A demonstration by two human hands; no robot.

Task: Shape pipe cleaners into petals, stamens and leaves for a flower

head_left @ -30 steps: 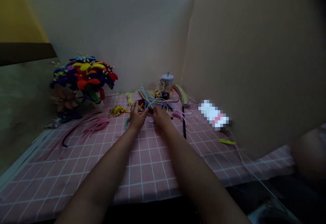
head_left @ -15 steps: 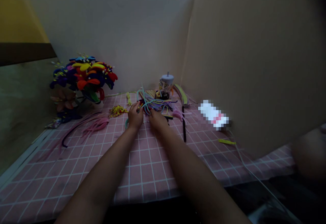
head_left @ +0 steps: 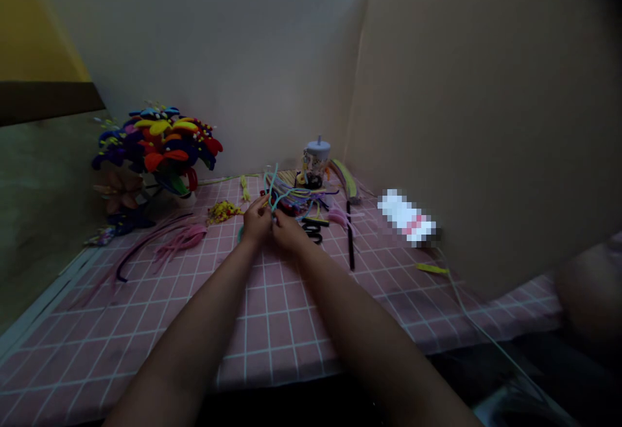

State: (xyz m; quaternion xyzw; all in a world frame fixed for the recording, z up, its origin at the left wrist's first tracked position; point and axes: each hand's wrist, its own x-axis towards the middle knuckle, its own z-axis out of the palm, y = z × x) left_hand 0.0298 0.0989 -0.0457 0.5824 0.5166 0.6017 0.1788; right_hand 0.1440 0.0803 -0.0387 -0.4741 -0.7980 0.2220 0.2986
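The left hand [head_left: 256, 221] and the right hand [head_left: 287, 232] sit close together, the fingertips of both pinching a light-blue pipe cleaner [head_left: 272, 188]. It rises from a loose tangle of multicoloured pipe cleaners [head_left: 296, 201] on a pink grid tablecloth [head_left: 276, 343]. Just right of the hands lies one pair of black scissors [head_left: 312, 232]; beyond the tangle stands one lidded cup [head_left: 317, 162]. One bouquet of pipe-cleaner flowers [head_left: 158, 148] stands well left.

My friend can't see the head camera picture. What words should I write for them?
A left hand and a right hand hold bendy pipe cleaners over a pink grid mat. Colorful flowers sit on the left, with scissors and a cup nearby.
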